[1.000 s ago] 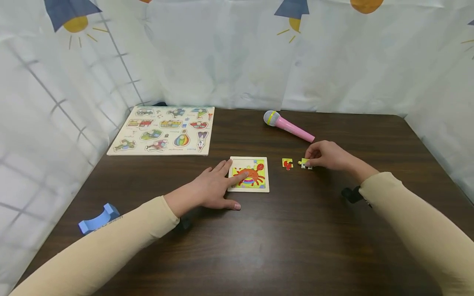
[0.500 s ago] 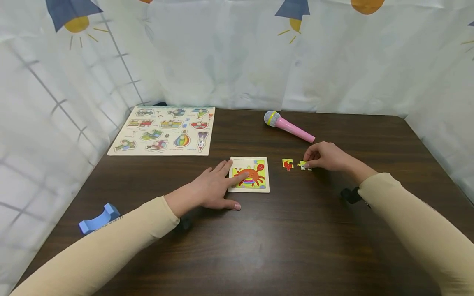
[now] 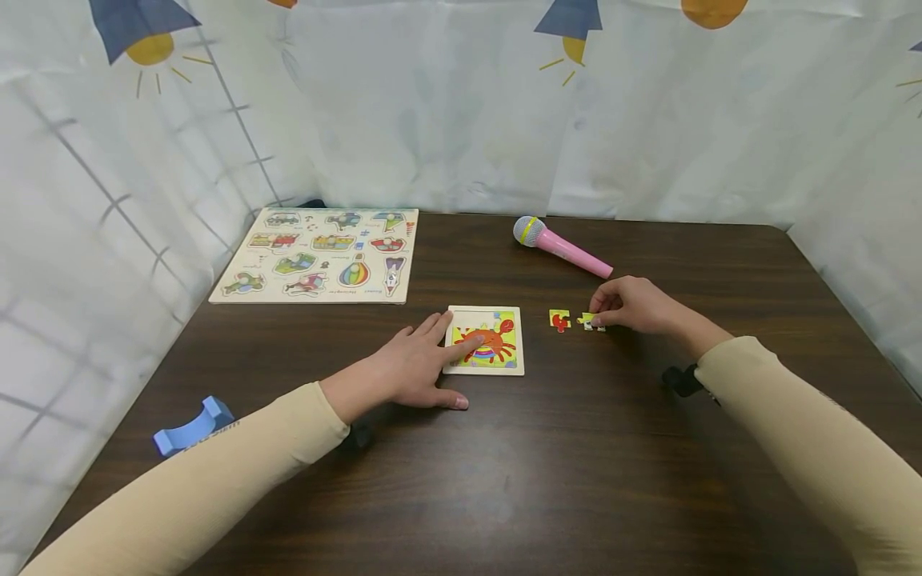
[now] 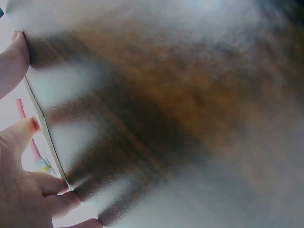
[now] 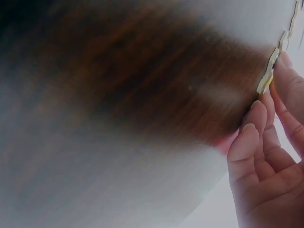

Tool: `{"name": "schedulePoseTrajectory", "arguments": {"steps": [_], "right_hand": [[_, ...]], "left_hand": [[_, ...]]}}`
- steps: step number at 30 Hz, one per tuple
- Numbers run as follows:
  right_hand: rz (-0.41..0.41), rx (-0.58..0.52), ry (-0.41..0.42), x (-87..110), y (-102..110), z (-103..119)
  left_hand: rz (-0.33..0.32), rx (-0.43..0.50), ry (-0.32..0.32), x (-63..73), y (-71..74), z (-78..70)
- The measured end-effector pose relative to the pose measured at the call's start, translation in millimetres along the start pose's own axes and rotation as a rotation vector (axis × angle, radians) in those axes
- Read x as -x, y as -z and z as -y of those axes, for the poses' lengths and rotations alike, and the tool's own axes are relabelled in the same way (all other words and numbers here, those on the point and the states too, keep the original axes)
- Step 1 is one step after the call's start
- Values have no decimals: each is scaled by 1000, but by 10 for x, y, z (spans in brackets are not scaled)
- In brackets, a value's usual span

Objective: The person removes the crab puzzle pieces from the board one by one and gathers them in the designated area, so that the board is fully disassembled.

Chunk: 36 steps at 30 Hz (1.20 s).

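A small square crab jigsaw in a pale wooden frame (image 3: 495, 371) lies mid-table, with a bare gap at its upper left. My left hand (image 3: 412, 370) rests spread across its left side, index fingertip on the crab and thumb on the table. To the right, my right hand (image 3: 639, 306) pinches a yellow, white and black jigsaw piece (image 3: 587, 322) between thumb and finger, low at the tabletop. The right wrist view shows this piece (image 5: 268, 76) edge-on at the fingertips. A red-and-yellow jigsaw piece (image 3: 559, 320) lies between it and the frame.
A pink toy microphone (image 3: 569, 250) lies behind the right hand. At the back left is a large vehicle peg puzzle board (image 3: 324, 292). A blue arch block (image 3: 189, 430) sits beside the left forearm. Patterned white cloth (image 3: 446, 120) rises behind the table.
My right hand has shifted slightly left with the pinched jigsaw piece, bringing it nearer the red-and-yellow one. The left hand has stayed on the framed jigsaw.
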State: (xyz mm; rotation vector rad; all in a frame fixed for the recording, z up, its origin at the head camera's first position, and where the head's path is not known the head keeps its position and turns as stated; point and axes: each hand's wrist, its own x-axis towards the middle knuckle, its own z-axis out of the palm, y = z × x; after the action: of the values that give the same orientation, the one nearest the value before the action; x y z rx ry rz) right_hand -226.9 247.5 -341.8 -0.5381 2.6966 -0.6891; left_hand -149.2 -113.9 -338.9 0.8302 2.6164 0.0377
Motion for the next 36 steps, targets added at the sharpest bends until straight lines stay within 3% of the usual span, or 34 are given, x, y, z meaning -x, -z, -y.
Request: {"name": "schedulePoseTrajectory", "arguments": {"steps": [12, 16, 21, 28, 36], "right_hand": [[3, 2, -3, 20, -5, -17], [-33, 12, 9, 23, 16, 21], [-88, 15, 83, -49, -20, 207], [-32, -2, 184, -233, -225, 547], [45, 69, 283, -408, -415, 871]], "left_hand": [[0, -3, -9, 8, 7, -10], [-1, -6, -9, -6, 3, -4], [-5, -14, -4, 12, 25, -9], [0, -7, -2, 9, 21, -14], [1, -7, 2, -6, 4, -5]]}}
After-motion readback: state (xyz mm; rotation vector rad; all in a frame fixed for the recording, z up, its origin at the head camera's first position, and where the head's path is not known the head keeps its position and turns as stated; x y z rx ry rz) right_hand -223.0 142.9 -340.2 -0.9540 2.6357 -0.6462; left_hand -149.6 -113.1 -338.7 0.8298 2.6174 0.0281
